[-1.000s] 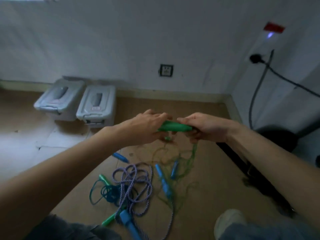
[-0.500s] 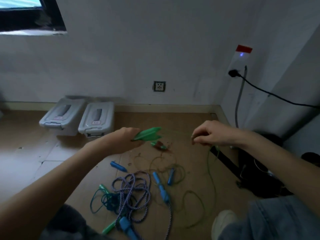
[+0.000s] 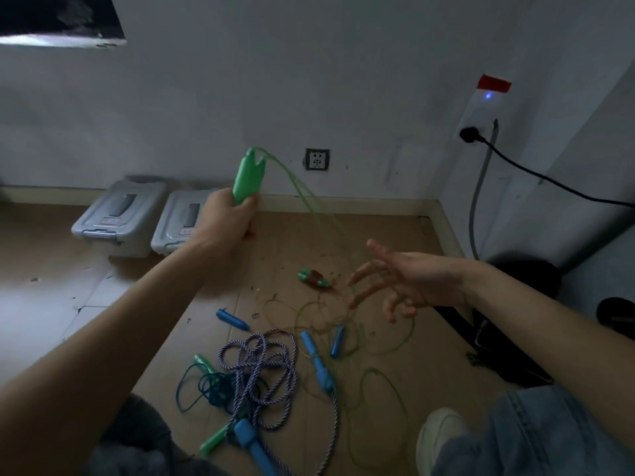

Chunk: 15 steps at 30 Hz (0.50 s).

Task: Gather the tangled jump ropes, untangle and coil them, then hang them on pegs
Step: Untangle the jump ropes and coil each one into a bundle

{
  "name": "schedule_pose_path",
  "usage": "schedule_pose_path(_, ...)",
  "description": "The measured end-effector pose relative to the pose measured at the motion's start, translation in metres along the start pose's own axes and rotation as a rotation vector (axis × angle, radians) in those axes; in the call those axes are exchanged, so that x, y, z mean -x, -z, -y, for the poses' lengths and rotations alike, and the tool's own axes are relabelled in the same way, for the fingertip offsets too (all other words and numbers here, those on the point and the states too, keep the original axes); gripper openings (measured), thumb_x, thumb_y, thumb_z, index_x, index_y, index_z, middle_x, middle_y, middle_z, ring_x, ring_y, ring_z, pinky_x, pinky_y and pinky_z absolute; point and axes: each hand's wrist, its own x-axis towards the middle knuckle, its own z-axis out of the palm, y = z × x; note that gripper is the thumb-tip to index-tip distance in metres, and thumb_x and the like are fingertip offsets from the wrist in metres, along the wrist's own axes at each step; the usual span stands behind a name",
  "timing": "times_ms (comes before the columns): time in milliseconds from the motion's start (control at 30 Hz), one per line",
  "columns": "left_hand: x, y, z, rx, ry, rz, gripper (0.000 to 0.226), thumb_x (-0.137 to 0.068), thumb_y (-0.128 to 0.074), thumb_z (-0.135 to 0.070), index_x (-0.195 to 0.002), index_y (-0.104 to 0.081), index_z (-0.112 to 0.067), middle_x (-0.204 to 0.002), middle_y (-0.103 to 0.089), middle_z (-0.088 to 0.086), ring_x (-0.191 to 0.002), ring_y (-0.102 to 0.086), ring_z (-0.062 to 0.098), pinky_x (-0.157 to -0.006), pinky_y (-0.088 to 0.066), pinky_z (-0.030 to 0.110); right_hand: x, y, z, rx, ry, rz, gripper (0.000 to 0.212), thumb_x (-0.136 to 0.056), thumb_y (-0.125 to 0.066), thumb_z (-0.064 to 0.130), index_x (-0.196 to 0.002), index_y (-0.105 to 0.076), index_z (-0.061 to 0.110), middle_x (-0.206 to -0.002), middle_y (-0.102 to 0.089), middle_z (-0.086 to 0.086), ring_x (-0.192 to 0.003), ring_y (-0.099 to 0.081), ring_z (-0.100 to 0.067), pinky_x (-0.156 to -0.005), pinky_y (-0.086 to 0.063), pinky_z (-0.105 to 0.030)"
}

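My left hand [image 3: 225, 219] is raised and shut on two green handles [image 3: 248, 176], held upright side by side. Their thin green cord [image 3: 302, 197] arcs down toward the floor. My right hand [image 3: 402, 283] hangs open with fingers spread, holding nothing, right of the cord. On the floor below lie loops of the thin green cord [image 3: 378, 341], a purple-and-white braided rope [image 3: 261, 369] with blue handles [image 3: 318, 360], a dark teal rope [image 3: 209, 389] with a green handle, and loose blue handles [image 3: 232, 319].
Two grey lidded boxes [image 3: 120, 214] stand against the back wall. A small red-and-green object [image 3: 312, 278] lies on the brown floor. A black cable runs from a wall socket [image 3: 469, 135] at right, above a dark bag [image 3: 508, 348]. My shoe [image 3: 439, 434] is at bottom right.
My left hand has lifted the green handles up and turned them upright. My right hand has let go of the green cord, dropped lower and opened its fingers.
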Motion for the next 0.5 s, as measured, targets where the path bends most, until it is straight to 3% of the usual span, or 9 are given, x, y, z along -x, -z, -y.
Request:
schedule_pose_path(67,-0.002,0.001,-0.001,0.174,0.059,-0.020,0.022,-0.091,-0.050,-0.013,-0.069,-0.051,-0.009,-0.058,-0.045,0.005,-0.048,-0.046,0.016,-0.052,-0.043,0.029,-0.004,0.002,-0.005,0.114,0.033,-0.126,0.048,-0.084,-0.054,0.052,-0.113,-0.059,0.014,-0.084,-0.072,0.002,-0.052,-0.050,-0.007,-0.044,-0.037,-0.016)
schedule_pose_path(133,-0.001,0.000,0.001,0.171,0.089,-0.003,0.021,-0.091,-0.051,-0.014,-0.070,-0.051,-0.012,-0.059,-0.046,0.004,-0.050,-0.046,0.016,-0.054,-0.045,0.031,-0.008,0.003,-0.009,0.171,0.133,-0.288,0.020,-0.090,-0.057,0.029,-0.093,-0.067,0.012,-0.059,-0.062,0.003,-0.048,-0.044,-0.006,-0.045,-0.033,-0.016)
schedule_pose_path(200,0.000,-0.001,0.002,0.173,0.114,0.004,0.018,-0.091,-0.052,-0.015,-0.073,-0.053,-0.010,-0.061,-0.047,0.004,-0.051,-0.047,0.014,-0.053,-0.048,0.028,-0.008,0.005,-0.010,0.193,0.167,-0.309,0.025,-0.096,-0.049,0.019,-0.083,-0.068,0.010,-0.058,-0.059,0.001,-0.051,-0.048,-0.008,-0.049,-0.038,-0.017)
schedule_pose_path(233,0.001,-0.002,0.001,0.178,0.113,0.005,0.017,-0.091,-0.051,-0.015,-0.077,-0.054,-0.006,-0.061,-0.047,0.004,-0.051,-0.046,0.013,-0.049,-0.048,0.023,-0.006,0.004,-0.010,0.306,0.118,-0.279,0.025,-0.096,-0.048,0.018,-0.085,-0.069,0.009,-0.066,-0.064,-0.002,-0.058,-0.055,-0.009,-0.056,-0.045,-0.018)
schedule_pose_path(300,0.005,-0.001,-0.001,0.026,0.041,0.048,0.011,-0.092,-0.051,-0.014,-0.087,-0.053,-0.005,-0.059,-0.047,0.002,-0.049,-0.045,0.012,-0.038,-0.041,0.013,-0.008,0.005,-0.013,0.737,-0.082,-0.259,0.025,-0.093,-0.054,0.023,-0.109,-0.065,0.006,-0.105,-0.068,-0.008,-0.095,-0.063,-0.013,-0.088,-0.048,-0.024)
schedule_pose_path(333,0.009,0.000,-0.003,-0.157,-0.017,0.117,0.008,-0.092,-0.050,-0.015,-0.090,-0.053,-0.007,-0.060,-0.048,0.001,-0.049,-0.045,0.011,-0.034,-0.037,0.009,-0.010,0.005,-0.014,0.943,-0.142,-0.285,0.042,-0.090,-0.058,0.029,-0.126,-0.054,0.006,-0.128,-0.057,-0.009,-0.116,-0.054,-0.017,-0.102,-0.040,-0.027)
schedule_pose_path(367,0.013,0.000,-0.005,-0.363,-0.086,0.217,0.007,-0.092,-0.050,-0.016,-0.092,-0.052,-0.009,-0.062,-0.048,-0.001,-0.050,-0.046,0.009,-0.034,-0.034,0.007,-0.010,0.003,-0.011,0.988,-0.141,-0.335,0.061,-0.086,-0.062,0.035,-0.138,-0.040,0.010,-0.143,-0.043,-0.007,-0.129,-0.042,-0.020,-0.106,-0.032,-0.026)
schedule_pose_path(433,0.024,-0.006,-0.010,-0.674,-0.236,0.424,0.007,-0.092,-0.051,-0.020,-0.091,-0.052,-0.013,-0.066,-0.049,-0.006,-0.055,-0.047,0.004,-0.042,-0.038,0.011,-0.008,-0.001,0.001,0.737,0.068,-0.437,0.086,-0.074,-0.070,0.046,-0.144,-0.027,0.021,-0.150,-0.030,0.000,-0.135,-0.030,-0.015,-0.101,-0.029,-0.019)
schedule_pose_path(500,0.035,-0.014,-0.018,-0.751,-0.352,0.574,0.008,-0.091,-0.052,-0.024,-0.088,-0.052,-0.017,-0.068,-0.048,-0.009,-0.058,-0.047,0.002,-0.050,-0.035,0.013,-0.009,-0.005,0.012,0.408,0.277,-0.389,0.085,-0.065,-0.071,0.050,-0.138,-0.035,0.029,-0.142,-0.041,0.008,-0.131,-0.035,-0.006,-0.094,-0.031,-0.010)
